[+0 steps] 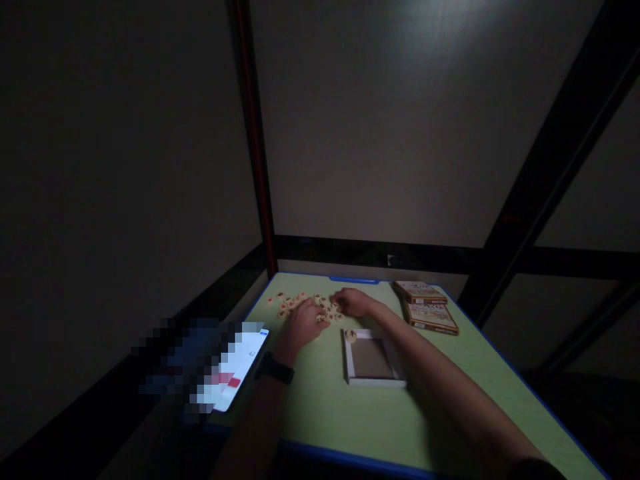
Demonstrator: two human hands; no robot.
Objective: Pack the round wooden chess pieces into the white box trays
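A spread of round, pale xiangqi pieces (291,304), marked in red or black, lies toward the far side of the green table. My left hand (301,322), with a dark watch on its wrist, rests over the near edge of the pieces, thumb and fingers apart. On the right side of the pile, my right hand (354,302) has its fingers curled in, the fingertips at a black-marked piece. Nearer to me stands a shallow white-rimmed box (351,363) with a brown bottom. One xiangqi piece (351,336) sits at its far left corner.
Two flat printed boxes (431,315) overlap at the right of the table (320,407). A lit phone or tablet screen (239,367), partly pixelated, is at the left edge. Walls (370,147) with dark beams rise behind and to the left.
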